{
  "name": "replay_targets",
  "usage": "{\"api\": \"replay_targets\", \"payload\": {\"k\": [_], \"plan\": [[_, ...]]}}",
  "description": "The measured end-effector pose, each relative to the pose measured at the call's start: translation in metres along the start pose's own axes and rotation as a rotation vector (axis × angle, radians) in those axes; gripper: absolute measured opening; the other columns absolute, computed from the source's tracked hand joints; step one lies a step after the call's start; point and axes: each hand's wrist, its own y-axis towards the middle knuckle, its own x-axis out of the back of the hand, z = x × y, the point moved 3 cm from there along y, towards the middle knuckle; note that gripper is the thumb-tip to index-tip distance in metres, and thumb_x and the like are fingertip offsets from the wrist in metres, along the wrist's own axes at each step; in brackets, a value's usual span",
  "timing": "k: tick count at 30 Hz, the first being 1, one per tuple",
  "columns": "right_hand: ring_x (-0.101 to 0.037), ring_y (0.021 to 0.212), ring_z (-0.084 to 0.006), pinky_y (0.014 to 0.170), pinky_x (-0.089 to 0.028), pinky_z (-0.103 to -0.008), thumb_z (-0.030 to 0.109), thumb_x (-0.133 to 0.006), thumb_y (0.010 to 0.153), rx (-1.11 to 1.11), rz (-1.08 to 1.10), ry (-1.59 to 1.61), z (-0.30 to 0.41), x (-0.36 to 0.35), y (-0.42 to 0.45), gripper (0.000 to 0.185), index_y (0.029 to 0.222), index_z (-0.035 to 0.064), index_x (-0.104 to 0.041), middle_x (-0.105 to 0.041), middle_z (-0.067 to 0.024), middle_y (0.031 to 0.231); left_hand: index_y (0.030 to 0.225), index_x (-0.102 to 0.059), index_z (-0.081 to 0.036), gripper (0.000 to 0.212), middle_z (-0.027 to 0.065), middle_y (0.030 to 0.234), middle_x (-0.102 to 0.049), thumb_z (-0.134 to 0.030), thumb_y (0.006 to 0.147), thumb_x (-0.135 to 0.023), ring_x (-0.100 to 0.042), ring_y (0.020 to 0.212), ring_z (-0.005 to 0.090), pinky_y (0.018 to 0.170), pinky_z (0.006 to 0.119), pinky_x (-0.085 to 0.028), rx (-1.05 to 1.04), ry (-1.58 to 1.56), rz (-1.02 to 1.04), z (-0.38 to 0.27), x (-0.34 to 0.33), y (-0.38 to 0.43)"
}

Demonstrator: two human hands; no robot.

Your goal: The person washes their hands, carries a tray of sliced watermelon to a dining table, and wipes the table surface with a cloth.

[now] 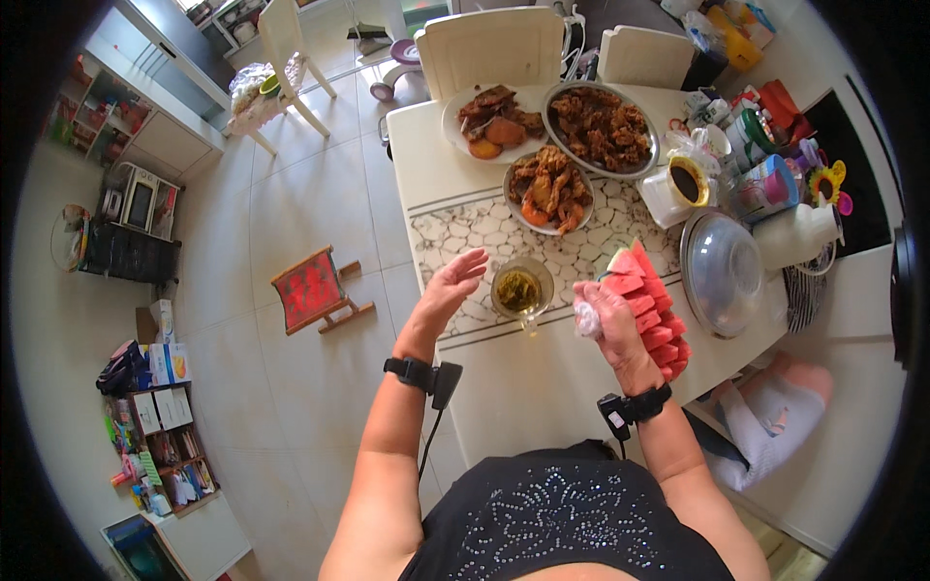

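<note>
My left hand (pixel 453 287) is raised with nothing in it, fingers apart, by the table's left edge. Crumpled white tissue or thin plastic (pixel 587 319) is gripped in my right hand (pixel 612 322), beside a pile of watermelon slices (pixel 649 305). Between my hands stands a glass mug (pixel 522 287) of yellowish liquid with leaves in it. Beyond the mug are a bowl of fried food with prawns (pixel 550 192), a plate of meat pieces (pixel 496 127) and an oval metal dish of browned meat (pixel 601 129). Both wrists wear black straps with small devices.
A clear domed lid (pixel 724 269), a white jug (pixel 795 234), a container of dark sauce (pixel 686 181) and several cans and bottles crowd the table's right side. Chairs (pixel 490 51) stand at the far edge. On the floor to the left is a red folding stool (pixel 312 290).
</note>
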Motion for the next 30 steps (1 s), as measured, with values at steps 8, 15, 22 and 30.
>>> {"api": "replay_targets", "payload": {"k": [8, 15, 22, 30], "plan": [[-0.052, 0.095, -0.0097, 0.082, -0.044, -0.0240, 0.009, -0.058, 0.085, -0.002, 0.207, -0.409, -0.056, 0.003, -0.055, 0.036, 0.120, 0.0031, -0.050, -0.054, -0.0025, 0.103, 0.125, -0.052, -0.001, 0.036, 0.0096, 0.118, -0.059, -0.010, 0.090, -0.054, -0.058, 0.106, 0.0178, 0.090, 0.030, -0.046, 0.053, -0.088, -0.319, 0.053, -0.020, -0.109], [-0.057, 0.094, -0.0125, 0.081, -0.048, -0.0255, 0.001, -0.056, 0.083, 0.140, 0.256, -0.519, -0.075, -0.012, -0.072, 0.041, 0.123, 0.0024, -0.045, -0.058, -0.0074, 0.108, 0.115, -0.056, -0.002, 0.027, 0.0065, 0.098, -0.064, -0.013, 0.090, -0.054, -0.060, 0.082, 0.0110, 0.071, 0.025, -0.050, 0.127, -0.148, -0.560, 0.081, -0.039, -0.201], [-0.062, 0.087, -0.0151, 0.077, -0.051, -0.0273, 0.005, -0.056, 0.084, 0.243, 0.346, -0.671, -0.088, 0.000, -0.117, 0.031, 0.114, 0.0010, -0.052, -0.065, -0.0103, 0.096, 0.124, -0.052, -0.002, 0.048, 0.0141, 0.129, -0.048, -0.029, 0.085, -0.064, -0.051, 0.111, 0.0256, 0.093, 0.040, -0.042, -0.147, 1.304, -0.528, 0.080, -0.114, -0.225], [-0.059, 0.089, -0.0136, 0.077, -0.051, -0.0259, -0.002, -0.055, 0.086, 0.233, 0.093, -0.311, -0.121, 0.089, -0.161, 0.034, 0.118, 0.0017, -0.047, -0.059, -0.0065, 0.099, 0.140, -0.034, -0.001, 0.061, 0.0206, 0.146, -0.030, -0.037, 0.093, -0.051, -0.029, 0.137, 0.0296, 0.111, 0.041, -0.025, -0.183, 1.129, 0.164, 0.123, -0.205, -0.227]]}}
